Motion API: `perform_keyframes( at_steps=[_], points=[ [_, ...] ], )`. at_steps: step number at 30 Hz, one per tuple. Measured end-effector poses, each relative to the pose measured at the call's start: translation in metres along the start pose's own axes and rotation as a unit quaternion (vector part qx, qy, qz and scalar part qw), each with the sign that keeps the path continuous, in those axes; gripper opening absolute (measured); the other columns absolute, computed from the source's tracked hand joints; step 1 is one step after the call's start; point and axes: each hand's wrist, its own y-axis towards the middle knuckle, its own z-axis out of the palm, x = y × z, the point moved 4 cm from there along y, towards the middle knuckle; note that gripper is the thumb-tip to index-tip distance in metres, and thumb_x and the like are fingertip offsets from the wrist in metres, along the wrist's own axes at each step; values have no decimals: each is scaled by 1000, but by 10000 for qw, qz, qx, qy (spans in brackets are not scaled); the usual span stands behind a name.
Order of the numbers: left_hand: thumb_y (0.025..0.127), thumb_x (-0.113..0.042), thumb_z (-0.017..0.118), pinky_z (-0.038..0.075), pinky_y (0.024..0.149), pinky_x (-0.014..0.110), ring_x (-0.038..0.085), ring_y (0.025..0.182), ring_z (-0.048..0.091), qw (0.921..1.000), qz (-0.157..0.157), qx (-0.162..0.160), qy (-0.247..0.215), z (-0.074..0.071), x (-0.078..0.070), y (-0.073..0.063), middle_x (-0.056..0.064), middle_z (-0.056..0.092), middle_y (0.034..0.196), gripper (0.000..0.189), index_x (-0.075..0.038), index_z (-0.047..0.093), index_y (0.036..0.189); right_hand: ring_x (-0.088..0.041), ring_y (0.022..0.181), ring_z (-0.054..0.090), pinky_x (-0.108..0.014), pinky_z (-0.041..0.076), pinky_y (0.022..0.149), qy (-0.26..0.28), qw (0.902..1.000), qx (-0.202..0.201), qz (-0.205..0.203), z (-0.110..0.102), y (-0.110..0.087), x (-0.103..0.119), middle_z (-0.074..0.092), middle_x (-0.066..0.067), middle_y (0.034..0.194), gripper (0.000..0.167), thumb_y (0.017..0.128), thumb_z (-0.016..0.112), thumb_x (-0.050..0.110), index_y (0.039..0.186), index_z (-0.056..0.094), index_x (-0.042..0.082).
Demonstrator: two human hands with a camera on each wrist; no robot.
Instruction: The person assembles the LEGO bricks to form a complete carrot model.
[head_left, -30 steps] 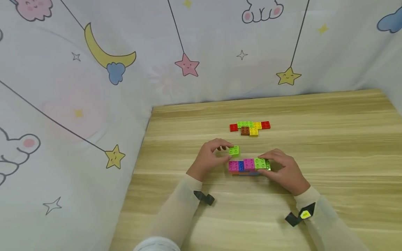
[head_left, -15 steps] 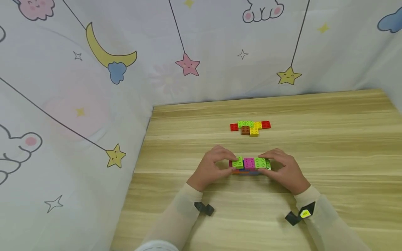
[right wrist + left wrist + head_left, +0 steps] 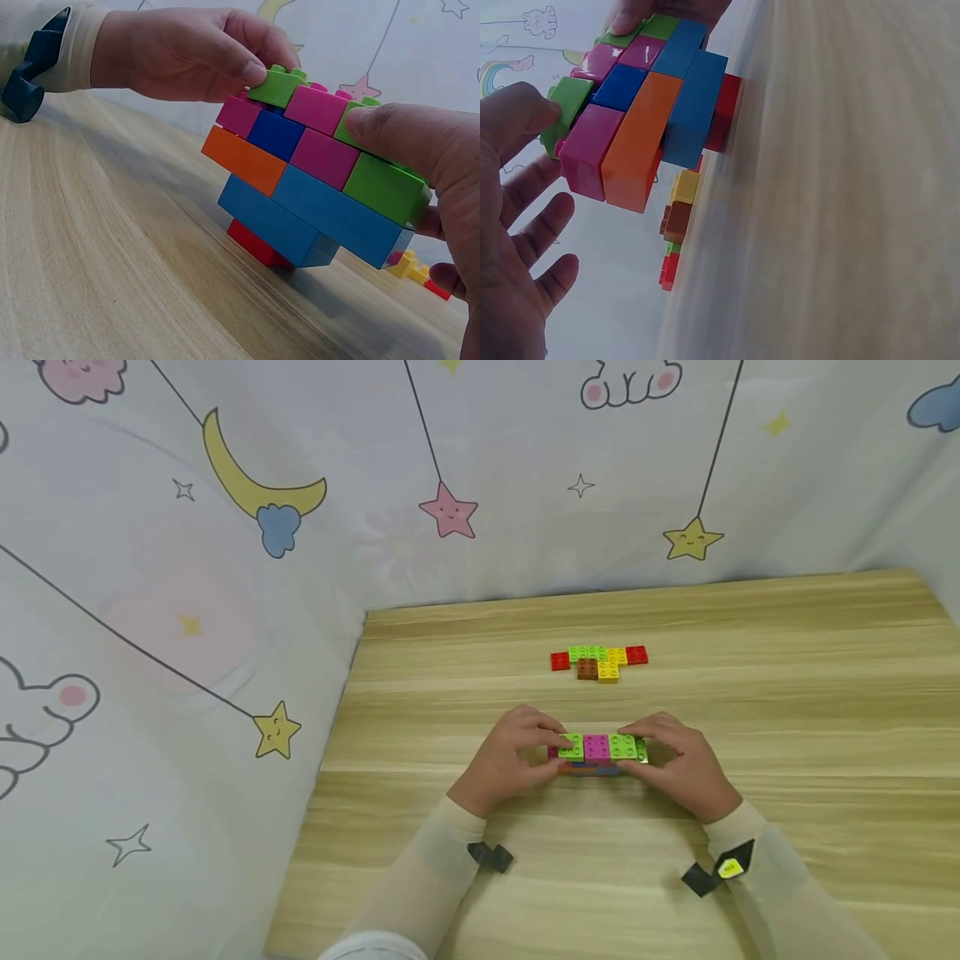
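Observation:
A layered wall of toy building bricks [image 3: 337,202] stands on the table, narrow at its red base brick [image 3: 253,244] and wider above. Blue and orange bricks form its middle; pink, blue and green ones lie higher. My left hand [image 3: 504,762] pinches a light green brick [image 3: 274,88] between thumb and finger at the top left of the wall. That brick sits on the pink and blue bricks, beside the top pink brick [image 3: 596,747]. My right hand [image 3: 686,768] grips the right end, its thumb on another light green brick [image 3: 622,746].
Behind the wall lies a flat group of loose bricks: red [image 3: 636,655], light green [image 3: 587,653], yellow [image 3: 608,672] and brown [image 3: 587,668]. The wooden table [image 3: 787,693] ends at a printed cloth backdrop [image 3: 525,552] behind and on the left.
My left hand has brought the light green brick from behind the wall toward me onto its top left, then slid slightly right. My right hand has kept its grip on the right end.

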Motion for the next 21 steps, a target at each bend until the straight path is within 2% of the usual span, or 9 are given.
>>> perform_keyframes(
  at_steps=[4,8,15,21],
  points=[
    [86,-20,83,45,103,30,9,108,59,9993,161,23,323,-2,-3,1,-9,72,111,17,-19,83,103,-6,106,63,-16,46,94,-12,10000,9,49,0,0,0,74,8,111,47,71,96,6,112,78,20],
    [87,-21,83,44,104,31,9,108,58,9986,169,81,484,-3,-5,2,-9,72,111,16,-19,83,103,-7,106,63,-19,47,93,4,9999,13,104,-1,0,0,74,8,110,46,71,96,6,112,78,20],
    [85,-18,85,45,101,30,8,109,58,9991,53,188,384,-3,-6,2,-9,71,111,17,-18,83,102,-7,105,63,-18,48,93,67,10000,25,15,-1,0,3,74,7,110,46,70,96,5,111,79,18],
    [84,-17,86,46,98,31,7,108,59,9985,41,196,512,-4,-8,2,-9,71,109,17,-19,83,100,-9,104,64,-17,47,93,128,9999,28,-87,-1,1,4,75,5,109,45,70,96,5,110,79,17]
  ],
)
